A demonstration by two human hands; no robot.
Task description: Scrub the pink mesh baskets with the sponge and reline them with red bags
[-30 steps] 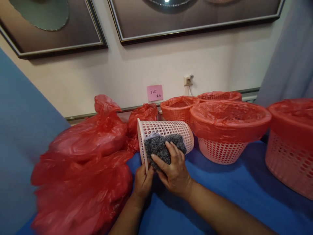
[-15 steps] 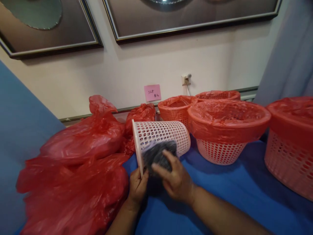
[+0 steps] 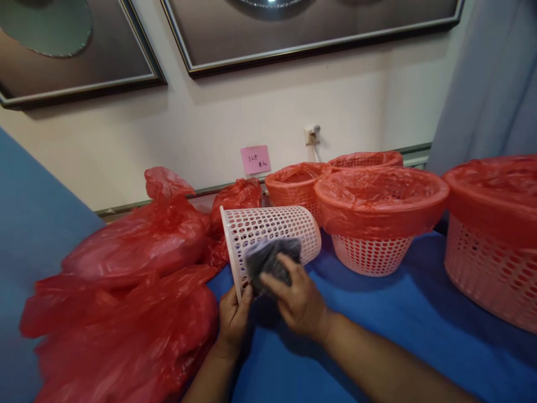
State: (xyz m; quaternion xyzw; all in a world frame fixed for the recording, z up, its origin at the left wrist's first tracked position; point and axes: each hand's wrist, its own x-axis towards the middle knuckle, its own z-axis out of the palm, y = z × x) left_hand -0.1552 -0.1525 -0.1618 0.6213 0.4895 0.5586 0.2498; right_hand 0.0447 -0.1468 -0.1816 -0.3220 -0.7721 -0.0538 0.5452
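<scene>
Fingers [image 3: 242, 298] half behind basket [image 3: 274, 226] rim

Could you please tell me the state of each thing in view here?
Small pink basket: on its side, unlined, rim gripped by left hand.
Grey cloth: pressed against the basket's side under right hand.
Large basket: upright, lined with a red bag.
Loose red bags: crumpled in a heap.
Pink note: stuck to the wall.

A cream wall [image 3: 126, 140] carries two dark-framed pictures, one at left [image 3: 84, 61] and one wider [image 3: 314, 22], with a pink note [image 3: 255, 159] and a socket [image 3: 311, 135] lower down. A grey-blue curtain [image 3: 490, 84] hangs at right. Blue cloth [image 3: 377, 324] covers the table.
</scene>
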